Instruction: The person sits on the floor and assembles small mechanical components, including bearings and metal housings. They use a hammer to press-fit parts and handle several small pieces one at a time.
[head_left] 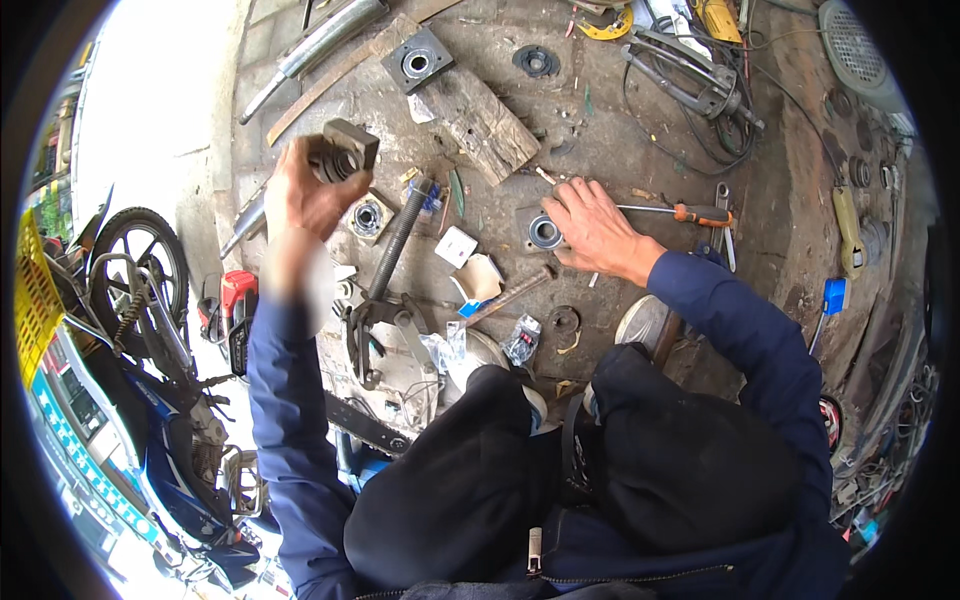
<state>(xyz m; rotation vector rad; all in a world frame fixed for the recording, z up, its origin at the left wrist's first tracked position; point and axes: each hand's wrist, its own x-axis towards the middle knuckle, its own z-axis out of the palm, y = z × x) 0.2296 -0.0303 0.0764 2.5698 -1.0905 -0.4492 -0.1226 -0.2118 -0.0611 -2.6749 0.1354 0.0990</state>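
Raised at the left, my left hand (308, 195) is closed round a dark square metal block (352, 143) with a round ridged bore; the hand is slightly blurred. My right hand (605, 232) is on a square bearing block (528, 216) on the ground. Its fingers and thumb lie on either side of the bearing (545, 232) and hide the block's right part. Another bearing block (368, 216) lies between the left hand and a long threaded rod (400, 240), which rises from a metal puller (385, 325). Beyond sits a further bearing block (417, 62) by a wooden plank (485, 125).
Right of my right hand lies an orange-handled screwdriver (702, 215). An opened small box (477, 283), a metal bar (512, 295) and a round ring (564, 320) lie before my shoes. A motorcycle (150, 370) stands at the left. Cables and a second puller (690, 75) occupy the far right.
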